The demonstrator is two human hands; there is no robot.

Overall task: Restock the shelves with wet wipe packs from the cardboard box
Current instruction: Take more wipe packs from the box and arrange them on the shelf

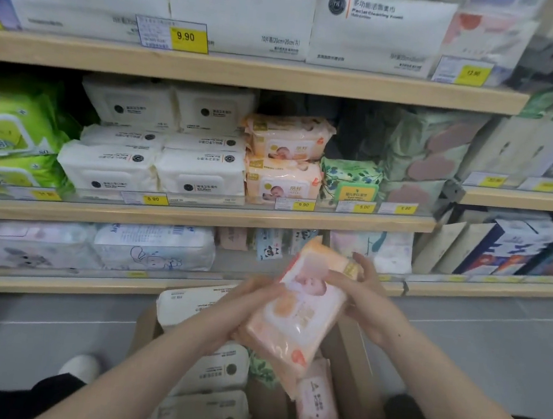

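Observation:
An orange and white wet wipe pack [298,311] with a baby picture is held tilted above the cardboard box [357,384]. My left hand [250,304] grips its left edge and my right hand [360,289] holds its upper right end. Two matching orange packs [285,162] are stacked on the middle shelf [198,216], straight above. Inside the box lie white packs [215,371], a pink pack [317,400] and a green-leaf pack [262,368].
White wipe packs [156,161] fill the middle shelf left of the orange stack, green ones [4,133] further left. A small floral pack [351,180] stands to the right. The top shelf holds facial towel packs [239,8]. My knees flank the box on the grey floor [494,344].

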